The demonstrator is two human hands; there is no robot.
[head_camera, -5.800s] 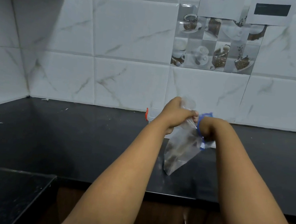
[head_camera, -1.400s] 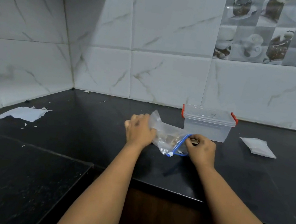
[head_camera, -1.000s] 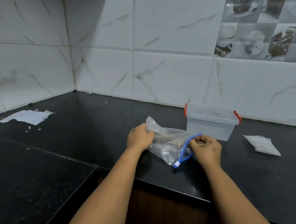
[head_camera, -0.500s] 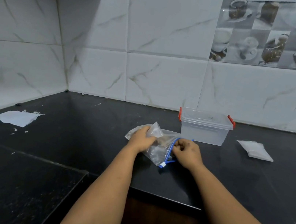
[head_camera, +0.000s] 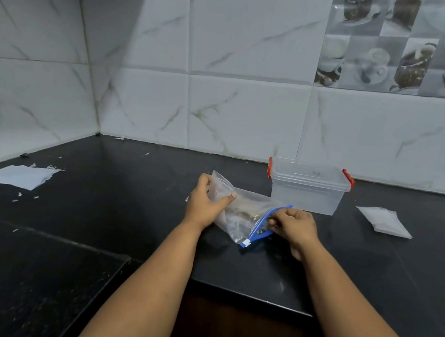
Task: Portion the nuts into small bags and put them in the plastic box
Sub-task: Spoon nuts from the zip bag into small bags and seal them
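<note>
Head view: clear zip bag (head_camera: 240, 214) with blue zipper strip, thin crinkled plastic, brown nuts dimly visible inside, lying on the glossy black tabletop (head_camera: 124, 197) just in front of the plastic box (head_camera: 308, 191), translucent and rectangular with red clips and the lid on. Left hand (head_camera: 204, 203) curled around the bag's closed end. Right hand (head_camera: 295, 226) pinching the zipper edge. Flat white pouch (head_camera: 383, 221) well to the right.
</note>
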